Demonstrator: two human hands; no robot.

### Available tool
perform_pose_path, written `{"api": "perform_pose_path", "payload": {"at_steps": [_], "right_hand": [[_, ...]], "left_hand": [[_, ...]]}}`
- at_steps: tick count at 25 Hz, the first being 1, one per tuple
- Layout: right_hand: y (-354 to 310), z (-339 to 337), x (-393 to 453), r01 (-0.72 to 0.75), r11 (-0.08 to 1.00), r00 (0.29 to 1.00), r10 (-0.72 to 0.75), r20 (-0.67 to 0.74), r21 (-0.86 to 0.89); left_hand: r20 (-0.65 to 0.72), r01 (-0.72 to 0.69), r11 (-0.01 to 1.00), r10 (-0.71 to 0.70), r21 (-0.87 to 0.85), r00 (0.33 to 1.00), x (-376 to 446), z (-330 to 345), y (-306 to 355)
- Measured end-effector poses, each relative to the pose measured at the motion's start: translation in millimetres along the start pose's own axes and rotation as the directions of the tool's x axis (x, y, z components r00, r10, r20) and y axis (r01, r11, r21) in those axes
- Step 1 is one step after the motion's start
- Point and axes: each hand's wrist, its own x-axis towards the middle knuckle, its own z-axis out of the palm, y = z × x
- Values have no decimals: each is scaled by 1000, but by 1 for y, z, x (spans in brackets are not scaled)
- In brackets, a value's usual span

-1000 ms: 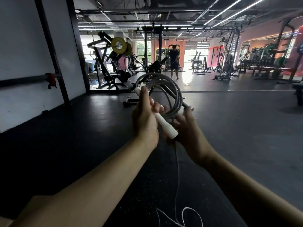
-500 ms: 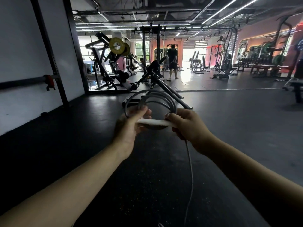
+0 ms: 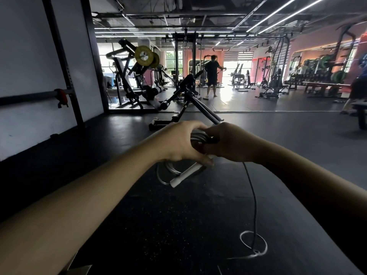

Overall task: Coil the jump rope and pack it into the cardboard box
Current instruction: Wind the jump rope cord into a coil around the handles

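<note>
My left hand (image 3: 179,142) grips a bundle of grey jump rope coils (image 3: 198,135) together with a white handle (image 3: 184,175) that sticks out down and to the left below my fist. My right hand (image 3: 228,143) is closed on the same coils from the right, touching the left hand. More loops hang under my left hand. A loose strand (image 3: 253,199) drops from my right hand to the dark floor, where it ends in a small white loop (image 3: 254,243). A corner of what may be the cardboard box (image 3: 79,268) shows at the bottom left edge.
I stand on a dark rubber gym floor (image 3: 158,225). A black weight machine (image 3: 184,100) stands straight ahead, and a white wall with a rack upright (image 3: 65,76) is on the left. A person (image 3: 212,76) stands far back; another is at the right edge (image 3: 359,84).
Both hands have dropped and rolled over: the white handle, level half a second ago, now points down-left, and the coils have swung from above the hands to between and below them.
</note>
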Motion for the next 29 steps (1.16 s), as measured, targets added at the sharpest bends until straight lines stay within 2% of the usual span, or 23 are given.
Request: {"api": "perform_pose_path", "payload": {"at_steps": [2,3,5,7,9,11,14,16,18,20,22,24,26,29], "right_hand": [[1,2,-3,-1,999,1000,1,-12,34],[0,2,-5,-31,993,999,32,-9,112],[-2,-2,-9,-75,914,997,76,14,398],[1,-9,-13,-78,812,996,88,12,579],[11,-14,-18,-61,773,995,98,-23,632],[28,-14,-21,-67,743,985,156,-76,666],[36,-1,-23,-28,711,965,202,-166,703],[24,17,-23,33,673,968,162,-191,739],[0,39,-20,71,625,967,148,-207,777],[-19,59,-12,75,566,925,268,-270,821],[-29,70,-7,87,494,859,403,-316,865],[-31,72,-4,103,403,834,463,-300,909],[-30,68,-4,86,371,849,459,-263,925],[-28,61,-5,56,398,886,402,-229,916]], "left_hand": [[18,11,993,-9,-121,1000,-2,5,-4],[20,13,984,-9,-176,1000,-4,8,-5],[30,13,976,-6,-219,1000,-8,11,-5],[38,-3,978,12,-210,999,-14,9,-2],[-22,-27,953,21,-301,1000,-20,1,-1],[-167,-34,876,-53,-481,984,-22,-5,-3],[-357,-135,621,-248,-772,900,-17,0,-9],[-399,-202,444,-413,-873,819,-10,14,-6],[-375,-187,353,-597,-917,709,-2,28,2],[-359,-179,322,-682,-930,637,2,38,9],[-369,-180,334,-683,-925,630,3,46,13],[-368,-153,355,-687,-922,626,0,51,18],[-342,-119,349,-694,-930,634,-3,52,14],[-313,-96,363,-604,-927,733,-8,47,-6]]}}
